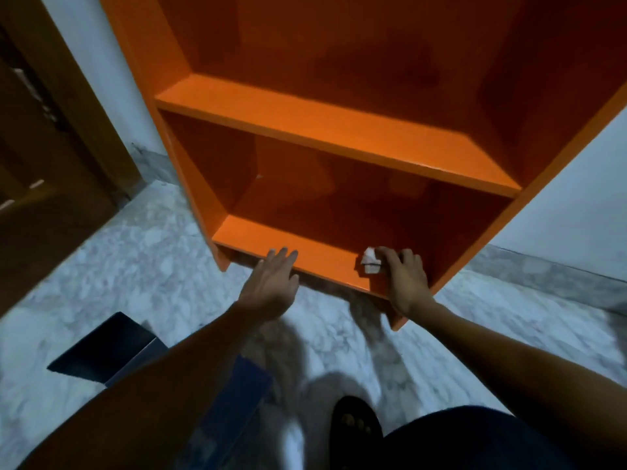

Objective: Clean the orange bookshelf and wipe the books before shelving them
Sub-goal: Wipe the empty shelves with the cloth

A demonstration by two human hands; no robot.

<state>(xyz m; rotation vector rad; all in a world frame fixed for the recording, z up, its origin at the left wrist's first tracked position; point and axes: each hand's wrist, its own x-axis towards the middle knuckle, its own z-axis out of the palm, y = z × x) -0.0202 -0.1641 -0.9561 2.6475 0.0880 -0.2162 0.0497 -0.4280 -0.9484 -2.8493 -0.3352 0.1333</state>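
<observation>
The head view looks down at an orange bookshelf (339, 137) standing on a grey marbled floor (135, 266) against a pale wall (559, 205). Two of its shelves show, and both hold no books. The upper shelf (325, 127) runs from upper left to lower right across the middle of the view; the bottom shelf (288, 245) lies nearer, just above the floor.

The left hand (268, 286) reaches in from the near left. Its fingers (285, 256) are straight and slightly spread, their tips resting on the front edge of the bottom shelf near its left half; it holds nothing.

The right hand (405, 283) comes in from the near right and sits on the bottom shelf close to the right side panel (529, 205). Its fingers are curled around a small white cloth (369, 265), which is bunched up and pressed against the shelf surface; the cloth sticks out to the left of the knuckles.

On the floor at the near left lies a dark book (105, 354), flat, with a blue book (234, 412) beside it to the right, partly hidden behind the left forearm. Both are well apart from the bookshelf. A foot in a dark sandal (356, 425) stands on the floor at the near middle. At the far left is a brown wooden door (44, 171).
</observation>
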